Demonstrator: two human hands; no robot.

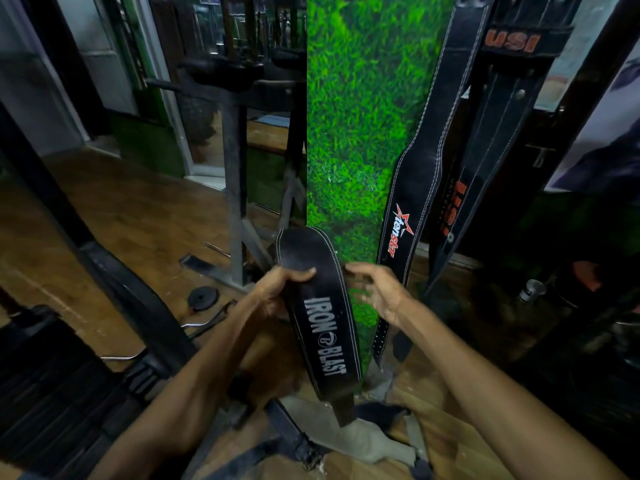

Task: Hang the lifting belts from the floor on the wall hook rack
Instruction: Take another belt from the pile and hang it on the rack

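My left hand grips a black lifting belt printed "IRON BLAST", thumb across its front, holding it up before the green grass-patterned wall panel. My right hand hovers just right of the belt, fingers loosely curved and holding nothing. A black "tenstar" belt hangs down the wall from above. Beside it hang black "USI" belts. The hook rack itself lies above the view. Another dark belt lies on the floor below my arms.
A grey machine frame post stands left of the panel. A small black weight plate and a curved chrome bar lie on the wooden floor. Black padded equipment fills the lower left. A chrome dumbbell end sits at right.
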